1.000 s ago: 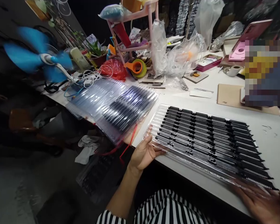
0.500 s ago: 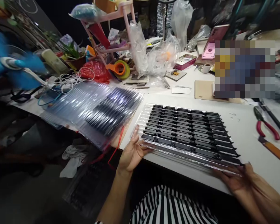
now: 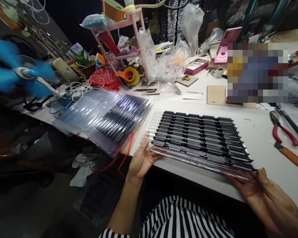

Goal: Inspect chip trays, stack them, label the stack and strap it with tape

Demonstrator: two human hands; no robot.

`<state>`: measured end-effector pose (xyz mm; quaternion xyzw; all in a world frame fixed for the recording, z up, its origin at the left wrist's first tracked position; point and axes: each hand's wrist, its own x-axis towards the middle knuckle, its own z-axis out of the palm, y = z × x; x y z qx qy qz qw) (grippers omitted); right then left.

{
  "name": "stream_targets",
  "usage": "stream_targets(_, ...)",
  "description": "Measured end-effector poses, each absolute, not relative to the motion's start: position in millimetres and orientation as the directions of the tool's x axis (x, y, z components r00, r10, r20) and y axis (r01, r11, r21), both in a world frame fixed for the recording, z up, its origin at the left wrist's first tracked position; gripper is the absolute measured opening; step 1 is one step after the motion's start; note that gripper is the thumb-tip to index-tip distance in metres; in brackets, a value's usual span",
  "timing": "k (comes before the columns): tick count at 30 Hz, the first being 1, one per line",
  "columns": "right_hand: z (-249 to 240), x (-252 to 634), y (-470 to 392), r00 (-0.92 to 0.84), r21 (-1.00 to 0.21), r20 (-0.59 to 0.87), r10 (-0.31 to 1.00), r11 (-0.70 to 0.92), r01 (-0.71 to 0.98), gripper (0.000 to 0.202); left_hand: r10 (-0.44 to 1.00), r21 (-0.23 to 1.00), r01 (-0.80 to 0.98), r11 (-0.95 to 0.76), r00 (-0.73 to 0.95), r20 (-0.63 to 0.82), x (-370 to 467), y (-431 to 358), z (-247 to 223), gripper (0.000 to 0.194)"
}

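Note:
A clear plastic tray [image 3: 161,152] filled with rows of black slotted parts [image 3: 192,134] spans the space between my hands, over the white table's front edge. My left hand [image 3: 142,162] grips its near left corner, thumb on top and fingers beneath. At the near right corner, my right hand [image 3: 257,185] holds the tray, its fingers partly hidden underneath. Left of it lies a stack of clear ribbed trays [image 3: 89,109], the top one carrying dark strips in its right part.
Red-handled pliers [image 3: 283,130] and an orange-handled tool [image 3: 294,160] lie at the right. A blue fan [image 3: 22,72] spins at the left. Tape rolls, plastic bags [image 3: 149,56], a cardboard piece [image 3: 216,96] and a pink shelf [image 3: 124,23] line the back. A red ribbon [image 3: 130,145] hangs off the edge.
The near right corner of the tray and my right hand have shifted slightly up and left. My left hand keeps its grip. The whole view has moved a little.

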<state>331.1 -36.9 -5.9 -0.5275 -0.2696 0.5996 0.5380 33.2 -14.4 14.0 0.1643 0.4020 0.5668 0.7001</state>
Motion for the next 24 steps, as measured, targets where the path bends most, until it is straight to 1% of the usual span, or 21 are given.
stream_targets(2,-8.5,333.7,-36.8,0.114,-0.822,-0.401,0.909,-0.302,-0.482,0.024,0.926,0.696,-0.654,0.294,0.016,-0.377,34.4,-12.9,18.3,0.048)
stream_targets(3,-10.5,335.6,-37.1,0.114,-0.801,-0.422,0.9,-0.311,-0.511,0.023,0.927,0.705,-0.649,0.286,0.002,-0.374,35.1,-11.8,20.8,0.048)
stream_targets(5,-14.6,339.9,-38.2,0.124,-0.81,-0.442,0.889,-0.336,-0.481,0.024,0.931,0.727,-0.635,0.262,-0.031,-0.363,36.5,-9.5,25.9,0.048)
stream_targets(8,-16.9,343.7,-39.1,0.125,-0.849,-0.436,0.891,-0.361,-0.385,0.036,0.933,0.75,-0.615,0.242,-0.063,-0.353,37.8,-6.3,33.0,0.048)
stream_targets(10,-14.8,342.8,-38.5,0.144,-0.869,-0.413,0.899,-0.342,-0.356,0.041,0.931,0.756,-0.608,0.243,-0.073,-0.358,38.0,-5.0,36.5,0.047)
stream_targets(13,-9.2,337.9,-36.4,0.17,-0.884,-0.373,0.912,-0.293,-0.366,0.043,0.93,0.76,-0.601,0.249,-0.071,-0.361,37.6,-4.0,38.9,0.044)
stream_targets(18,-4.7,330.4,-32.2,0.16,-0.892,-0.301,0.94,-0.217,-0.397,0.045,0.934,0.768,-0.595,0.237,-0.079,-0.349,36.5,-3.1,39.9,0.042)
stream_targets(24,-3.1,327.1,-26.1,0.2,-0.899,-0.26,0.945,-0.161,-0.408,0.047,0.932,0.788,-0.562,0.251,-0.081,-0.355,35.8,-0.4,43.2,0.039)
